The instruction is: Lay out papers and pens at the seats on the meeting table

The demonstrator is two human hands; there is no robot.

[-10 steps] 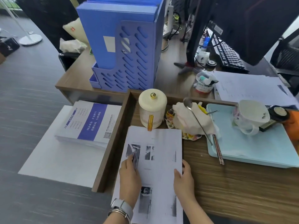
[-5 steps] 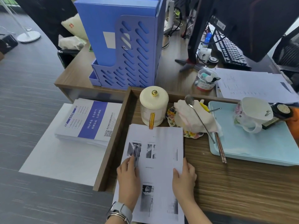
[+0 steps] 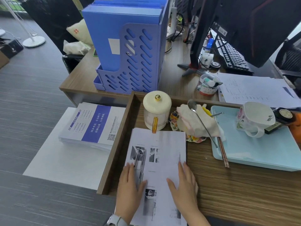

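Observation:
A stack of printed papers [image 3: 164,144] with grey photos lies lengthwise on the wooden table [image 3: 236,190], its far edge touching a cream lidded jar [image 3: 157,110]. My left hand [image 3: 130,188] rests on the sheet's left side and holds clear pens [image 3: 139,158] between thumb and fingers, against the paper. My right hand [image 3: 184,188] lies flat on the sheet's right edge, fingers straight, thumb spread. A watch sits on my left wrist.
A raised wooden rim [image 3: 117,141] borders the papers on the left; beyond it lies a stack of blue-and-white brochures [image 3: 92,123]. A light-blue tray [image 3: 260,154] with a cup [image 3: 254,118], spoon and chopsticks is at right. A blue file rack [image 3: 130,51] and monitor stand behind.
Both hands have slid a little forward along the papers. The papers and pens stay in about the same place by the jar.

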